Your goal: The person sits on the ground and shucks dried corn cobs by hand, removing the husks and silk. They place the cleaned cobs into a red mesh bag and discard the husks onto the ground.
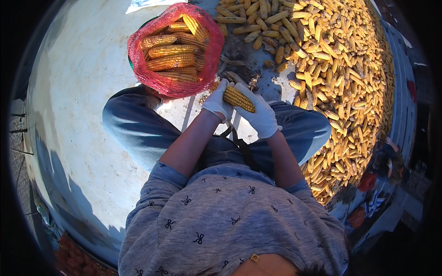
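Observation:
Between my knees, both hands are in thin white gloves and meet around one yellow corn cob (239,99). My right hand (258,115) wraps the cob from the right, palm beneath it. My left hand (218,100) closes on its far end, and the fingers there hide part of it. A bit of yellow shows beyond the left fingertips; I cannot tell whether it is the same cob. Just ahead and to the left stands a red mesh sack (214,65), its mouth wide and rolled back, with several corn cobs (172,61) lying inside.
A large heap of corn cobs (345,86) spreads along my right side. Looser cobs (272,26) and dry husk scraps (236,62) lie ahead on the pale concrete floor (83,86). A person (392,162) is at the far right beside a red bag (367,182).

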The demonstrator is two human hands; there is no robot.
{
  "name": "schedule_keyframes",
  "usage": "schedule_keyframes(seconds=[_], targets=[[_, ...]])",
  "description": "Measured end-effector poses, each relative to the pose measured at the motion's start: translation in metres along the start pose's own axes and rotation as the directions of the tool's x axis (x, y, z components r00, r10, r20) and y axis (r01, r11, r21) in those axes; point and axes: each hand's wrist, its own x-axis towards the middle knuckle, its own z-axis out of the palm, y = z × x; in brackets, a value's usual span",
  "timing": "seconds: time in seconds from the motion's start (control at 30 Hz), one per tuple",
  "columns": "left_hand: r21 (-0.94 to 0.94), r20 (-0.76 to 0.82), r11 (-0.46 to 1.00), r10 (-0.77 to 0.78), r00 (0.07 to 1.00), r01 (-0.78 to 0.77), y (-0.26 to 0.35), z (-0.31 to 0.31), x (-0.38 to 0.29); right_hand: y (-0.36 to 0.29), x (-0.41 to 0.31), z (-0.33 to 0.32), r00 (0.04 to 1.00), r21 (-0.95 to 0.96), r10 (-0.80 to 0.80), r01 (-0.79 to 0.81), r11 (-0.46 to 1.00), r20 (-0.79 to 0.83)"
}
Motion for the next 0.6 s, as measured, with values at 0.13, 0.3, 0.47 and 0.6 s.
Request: schedule_keyframes(seconds=[0.13,0.3,0.47,0.6], targets=[[0.129,0.356,0.991,-0.076,0.931,0.032,0.014,-0.023,0.017,0.000,0.004,-0.004,0.949,0.417,0.312,-0.300,0.858,0.042],[0.028,0.595,0.994,-0.100,0.797,0.104,0.016,-0.029,0.021,-0.003,0.001,-0.009,0.892,0.637,0.435,-0.408,0.654,0.124],[0.023,0.696,0.999,-0.049,0.716,0.046,0.018,-0.018,0.013,0.000,-0.007,-0.013,0.839,0.684,0.504,-0.492,0.539,0.206],[0.045,0.703,0.986,0.084,0.707,-0.162,0.016,-0.015,0.012,0.007,-0.012,-0.013,0.752,0.742,0.571,-0.581,0.335,0.330]])
